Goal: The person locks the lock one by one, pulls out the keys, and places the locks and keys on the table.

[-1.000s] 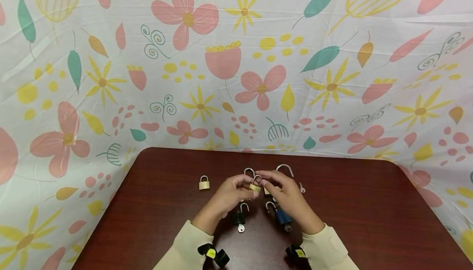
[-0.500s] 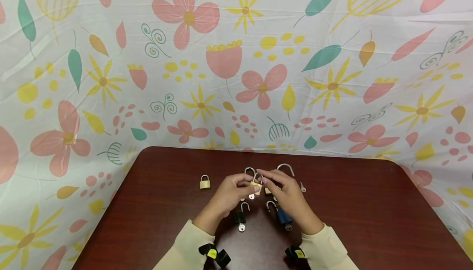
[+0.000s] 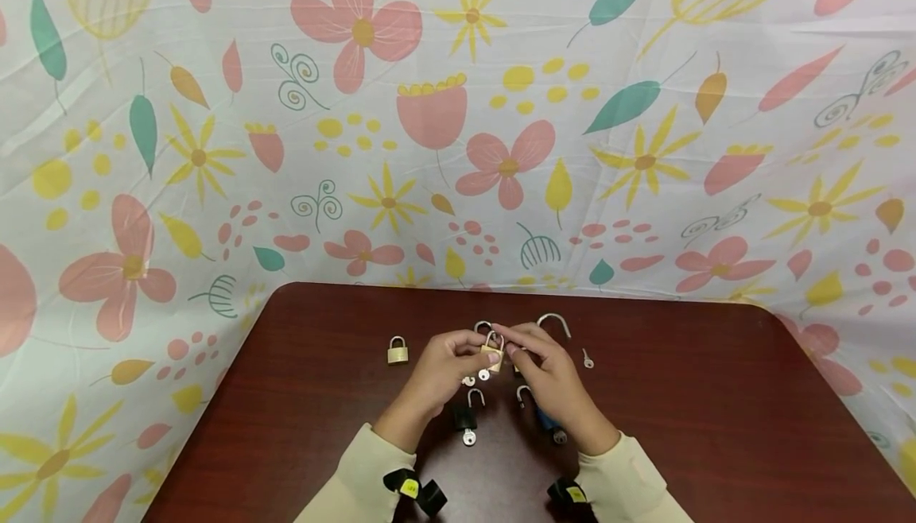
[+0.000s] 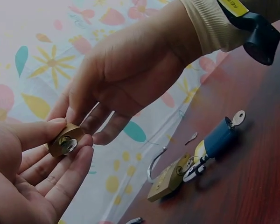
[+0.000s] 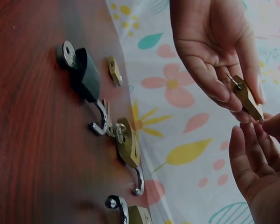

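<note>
A small brass padlock (image 3: 492, 356) with a key (image 4: 71, 145) in its keyhole is held up above the table. My left hand (image 3: 447, 368) pinches its body between thumb and fingers. At the shackle end, my right hand (image 3: 551, 372) has its thumb and forefinger on the padlock, as the right wrist view shows. On the table below lie a black padlock (image 3: 465, 418) and a blue padlock (image 4: 219, 138), each with a raised shackle and a key in it. Another brass padlock (image 4: 168, 179) lies behind my right hand, its shackle open.
One brass padlock (image 3: 397, 352) with its shackle down sits apart at the left. A loose key (image 3: 588, 359) lies right of my right hand. Another brass padlock (image 5: 128, 142), shackle raised, is partly hidden behind the hands. A flowered cloth (image 3: 458, 149) hangs behind the dark red table (image 3: 300, 412).
The held padlock has been turned in my fingers, so its key now shows hanging below the body. Both hands stay almost in place, with the right fingers still at the shackle.
</note>
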The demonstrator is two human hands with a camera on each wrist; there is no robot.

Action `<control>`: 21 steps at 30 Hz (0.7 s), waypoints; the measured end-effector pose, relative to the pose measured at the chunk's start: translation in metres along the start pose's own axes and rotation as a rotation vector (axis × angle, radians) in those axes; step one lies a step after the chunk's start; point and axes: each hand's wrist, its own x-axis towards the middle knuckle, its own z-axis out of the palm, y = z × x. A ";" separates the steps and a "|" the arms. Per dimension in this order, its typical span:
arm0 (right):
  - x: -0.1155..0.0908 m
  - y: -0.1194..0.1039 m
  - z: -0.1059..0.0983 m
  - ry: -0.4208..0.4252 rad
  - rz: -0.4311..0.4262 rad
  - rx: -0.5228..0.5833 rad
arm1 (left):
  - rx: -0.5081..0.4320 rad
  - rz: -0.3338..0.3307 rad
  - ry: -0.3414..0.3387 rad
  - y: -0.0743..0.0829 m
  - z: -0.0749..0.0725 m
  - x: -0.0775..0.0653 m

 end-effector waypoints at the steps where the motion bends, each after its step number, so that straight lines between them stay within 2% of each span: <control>1: 0.000 -0.001 0.001 0.001 0.002 0.006 | 0.001 0.001 -0.001 0.001 -0.001 0.000; 9: -0.002 -0.004 0.007 0.002 -0.014 0.038 | -0.028 -0.001 0.001 0.006 -0.004 -0.001; 13: -0.002 -0.003 0.008 -0.001 0.002 0.042 | -0.046 -0.019 0.008 0.003 -0.003 0.000; 21: -0.002 -0.002 0.004 -0.013 0.051 0.006 | -0.021 -0.046 0.010 -0.001 0.000 0.001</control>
